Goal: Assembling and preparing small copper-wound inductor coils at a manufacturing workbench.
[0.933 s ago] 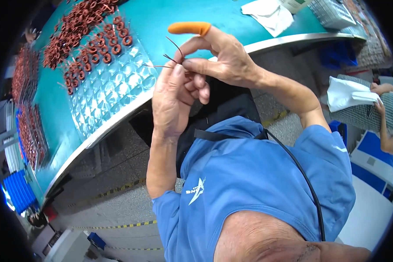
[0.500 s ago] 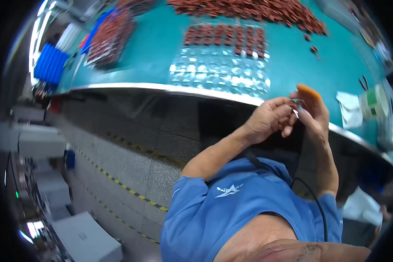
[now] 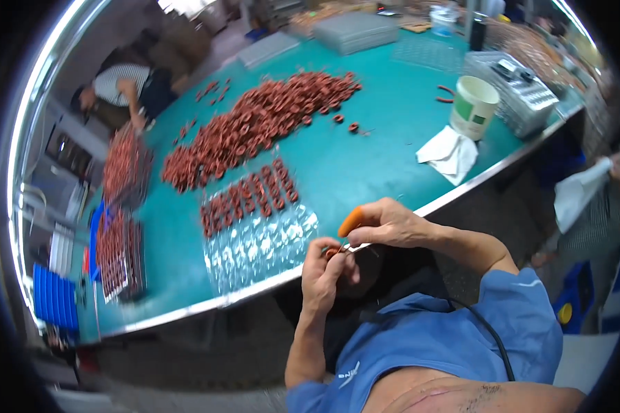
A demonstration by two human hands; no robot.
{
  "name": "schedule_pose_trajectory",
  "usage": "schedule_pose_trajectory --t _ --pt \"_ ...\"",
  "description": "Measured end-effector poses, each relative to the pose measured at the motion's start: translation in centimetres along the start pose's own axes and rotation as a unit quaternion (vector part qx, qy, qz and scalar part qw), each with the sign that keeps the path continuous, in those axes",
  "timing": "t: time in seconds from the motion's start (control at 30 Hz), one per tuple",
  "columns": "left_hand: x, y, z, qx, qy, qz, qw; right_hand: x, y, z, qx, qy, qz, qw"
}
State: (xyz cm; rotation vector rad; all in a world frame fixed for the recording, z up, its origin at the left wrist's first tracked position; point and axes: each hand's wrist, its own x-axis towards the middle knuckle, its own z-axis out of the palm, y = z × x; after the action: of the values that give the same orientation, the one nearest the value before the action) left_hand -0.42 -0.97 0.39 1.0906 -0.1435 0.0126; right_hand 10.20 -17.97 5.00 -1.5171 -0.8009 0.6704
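In front of the table's near edge, my left hand pinches a small reddish-brown wire-wound ring coil between thumb and fingers. My right hand comes in from the right with an orange finger cot on one finger. Its thumb and fingers are closed at the coil's thin wire leads, though the grip itself is partly hidden. Left of my hands lies a clear plastic blister tray. Similar coils fill its far rows, and its near pockets show bare plastic.
A large heap of coils spreads beyond the tray on the green tabletop. Stacked filled trays stand at left by a blue bin. At right are a white cloth, a tub and red-handled pliers. Another person is at far left.
The view has swung, so more of the table, the heap and another person show. My hands remain together at the coil; the right hand now reaches over it from the right.
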Motion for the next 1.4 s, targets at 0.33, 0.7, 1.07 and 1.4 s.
schedule_pose_trajectory --t 0.33,0.7,1.07,1.4 --pt "-1.1 0.3 1.0 0.165 0.011 0.088 0.982 -0.8 0.7 0.1 -0.115 0.062 -0.069 0.989" --pt "-1.8 2.7 3.4 0.426 0.097 0.178 0.882 -0.3 -0.4 0.8 -0.28 0.16 -0.271 0.907" --pt "-1.4 2.3 0.5 0.207 0.089 0.095 0.97 0.4 0.1 2.0 -0.176 0.158 -0.192 0.952" --pt "-0.9 2.0 0.1 0.19 0.135 0.136 0.963 2.4 2.6 4.0 0.087 0.157 -0.167 0.969"
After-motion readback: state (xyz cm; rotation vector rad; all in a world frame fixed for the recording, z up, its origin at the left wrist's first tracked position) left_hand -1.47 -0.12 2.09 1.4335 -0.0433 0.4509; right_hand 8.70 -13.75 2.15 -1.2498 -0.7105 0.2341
